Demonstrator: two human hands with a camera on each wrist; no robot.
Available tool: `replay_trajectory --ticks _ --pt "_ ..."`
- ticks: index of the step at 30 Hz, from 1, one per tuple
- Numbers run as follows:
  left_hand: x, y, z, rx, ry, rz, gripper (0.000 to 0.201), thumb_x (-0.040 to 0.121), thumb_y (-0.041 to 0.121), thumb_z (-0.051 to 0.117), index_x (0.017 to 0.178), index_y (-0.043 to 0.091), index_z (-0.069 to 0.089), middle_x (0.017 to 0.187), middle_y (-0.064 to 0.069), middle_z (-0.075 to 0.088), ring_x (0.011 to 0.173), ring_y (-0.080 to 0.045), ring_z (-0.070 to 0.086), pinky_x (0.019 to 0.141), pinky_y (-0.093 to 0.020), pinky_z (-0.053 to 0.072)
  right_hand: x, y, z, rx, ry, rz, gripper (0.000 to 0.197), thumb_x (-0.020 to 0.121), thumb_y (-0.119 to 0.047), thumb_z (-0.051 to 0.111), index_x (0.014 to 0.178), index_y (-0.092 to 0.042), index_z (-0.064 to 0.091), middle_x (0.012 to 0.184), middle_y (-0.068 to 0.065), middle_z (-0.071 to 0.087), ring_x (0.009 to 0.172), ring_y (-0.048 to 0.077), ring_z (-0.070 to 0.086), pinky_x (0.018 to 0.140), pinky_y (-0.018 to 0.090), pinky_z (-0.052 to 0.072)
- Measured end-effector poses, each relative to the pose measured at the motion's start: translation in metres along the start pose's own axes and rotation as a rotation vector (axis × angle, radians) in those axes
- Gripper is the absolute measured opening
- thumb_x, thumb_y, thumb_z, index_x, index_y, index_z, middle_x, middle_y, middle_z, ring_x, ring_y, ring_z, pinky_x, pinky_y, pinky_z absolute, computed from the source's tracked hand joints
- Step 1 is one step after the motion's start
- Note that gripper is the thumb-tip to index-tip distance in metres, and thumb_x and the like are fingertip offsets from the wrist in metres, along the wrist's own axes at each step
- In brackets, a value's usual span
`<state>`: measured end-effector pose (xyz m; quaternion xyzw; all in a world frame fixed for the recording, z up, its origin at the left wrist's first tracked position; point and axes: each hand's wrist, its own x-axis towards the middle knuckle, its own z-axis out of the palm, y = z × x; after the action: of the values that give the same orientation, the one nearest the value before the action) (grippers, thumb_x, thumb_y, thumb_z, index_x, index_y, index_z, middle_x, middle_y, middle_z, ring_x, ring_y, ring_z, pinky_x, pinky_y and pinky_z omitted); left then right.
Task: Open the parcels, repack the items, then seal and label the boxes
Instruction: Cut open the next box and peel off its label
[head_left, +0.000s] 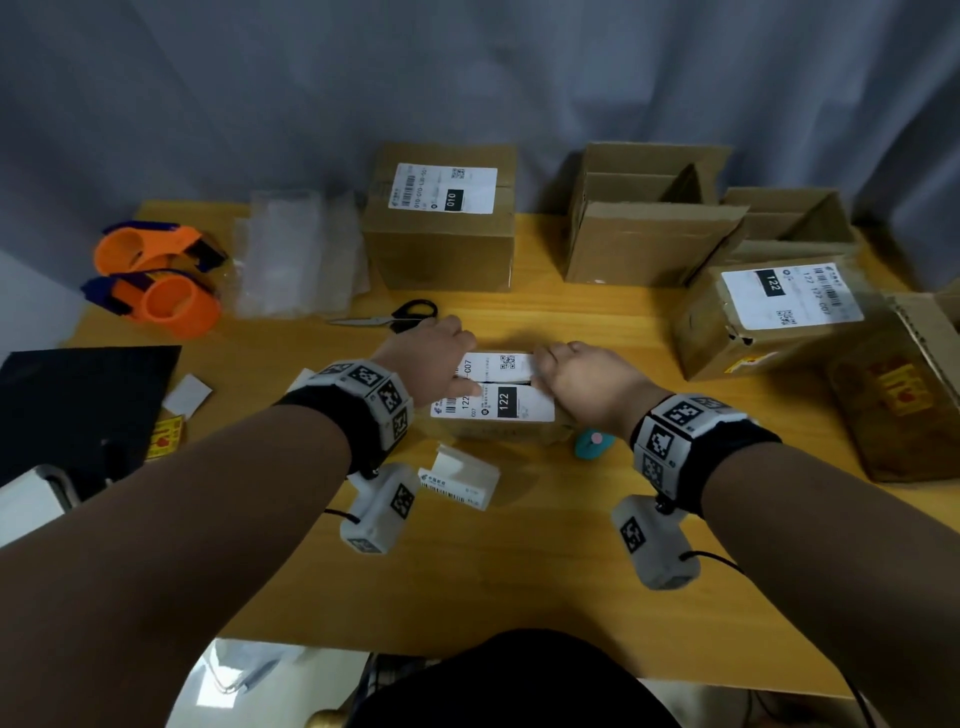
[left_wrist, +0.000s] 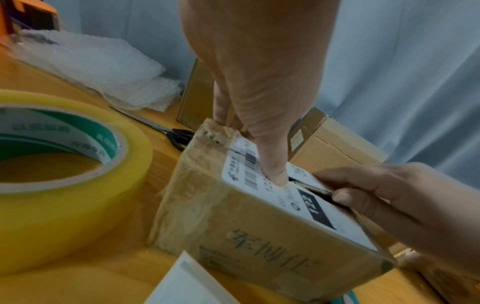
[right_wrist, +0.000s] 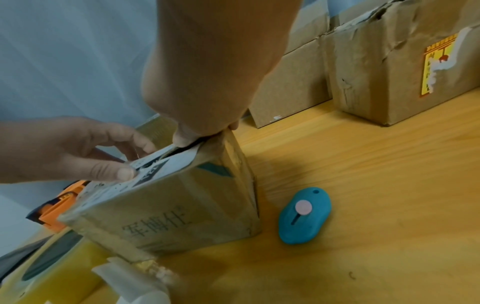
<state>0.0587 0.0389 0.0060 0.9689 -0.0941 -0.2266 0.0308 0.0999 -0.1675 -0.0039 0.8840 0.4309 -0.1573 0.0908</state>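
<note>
A small taped brown parcel (head_left: 519, 410) with a white "122" label stands at the table's middle. The label is split along the top seam, which gapes slightly (left_wrist: 311, 189). My left hand (head_left: 441, 358) lies over the parcel's left end; its thumb (left_wrist: 275, 172) presses the label by the slit and its fingers curl over the far edge. My right hand (head_left: 571, 374) grips the right end, thumb (right_wrist: 184, 137) tucked into the seam. A blue box cutter (right_wrist: 304, 216) lies on the table just right of the parcel.
A yellow tape roll (left_wrist: 64, 164) sits close on the left. Scissors (head_left: 395, 316), bubble wrap (head_left: 296, 254) and two orange tape dispensers (head_left: 156, 275) lie far left. A sealed "010" box (head_left: 441, 223), open boxes (head_left: 644, 218) and another "122" box (head_left: 769, 317) stand behind and right.
</note>
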Motion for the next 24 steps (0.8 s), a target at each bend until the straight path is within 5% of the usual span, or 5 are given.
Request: replay_trajectory --ticks 7,10,13,18,24 --pt "0.0 0.002 -0.001 -0.036 0.012 -0.017 0.066 0.086 0.05 0.059 0.136 0.012 0.038 0.132 -0.008 0.045 0.119 -0.024 0.045 0.093 -0.038 0.044 0.0 0.003 -0.016 0.251 0.021 0.11 0.022 0.1 -0.016 0.037 0.12 -0.011 0.046 0.114 0.013 0.059 0.099 0.027 0.056 0.076 0.031 0.041" --pt "-0.003 0.004 -0.005 -0.031 0.149 -0.026 0.073 0.084 0.046 0.064 0.141 0.016 0.03 0.137 -0.009 0.044 0.125 -0.026 0.041 0.101 -0.04 0.038 0.009 0.009 -0.015 0.497 0.096 0.245 0.027 0.104 -0.023 0.032 0.106 -0.008 0.054 0.104 0.015 0.063 0.088 0.026 0.056 0.072 0.03 0.037" --pt "-0.015 0.007 -0.004 0.166 0.294 0.039 0.066 0.086 0.048 0.058 0.14 0.019 0.033 0.14 -0.008 0.034 0.126 -0.025 0.034 0.105 -0.039 0.03 0.015 0.015 -0.01 0.551 0.146 0.375 0.029 0.103 -0.018 0.034 0.109 -0.001 0.056 0.104 0.017 0.063 0.098 0.032 0.059 0.072 0.03 0.038" --pt "-0.02 0.007 0.0 -0.023 0.125 0.124 0.053 0.095 0.036 0.049 0.143 0.017 0.036 0.146 -0.006 0.029 0.127 -0.023 0.04 0.1 -0.034 0.041 0.008 0.022 -0.007 0.597 0.167 0.473 0.031 0.103 -0.013 0.032 0.116 0.005 0.055 0.116 0.022 0.058 0.109 0.036 0.054 0.079 0.032 0.039" --pt "0.009 0.006 0.002 -0.092 0.035 0.165 0.058 0.097 0.008 0.048 0.149 0.021 0.026 0.158 0.0 0.012 0.135 -0.019 0.037 0.105 -0.027 0.036 0.01 0.015 -0.007 0.844 0.217 0.444 0.03 0.101 -0.014 0.04 0.128 -0.012 0.053 0.117 0.016 0.062 0.104 0.029 0.058 0.078 0.032 0.046"
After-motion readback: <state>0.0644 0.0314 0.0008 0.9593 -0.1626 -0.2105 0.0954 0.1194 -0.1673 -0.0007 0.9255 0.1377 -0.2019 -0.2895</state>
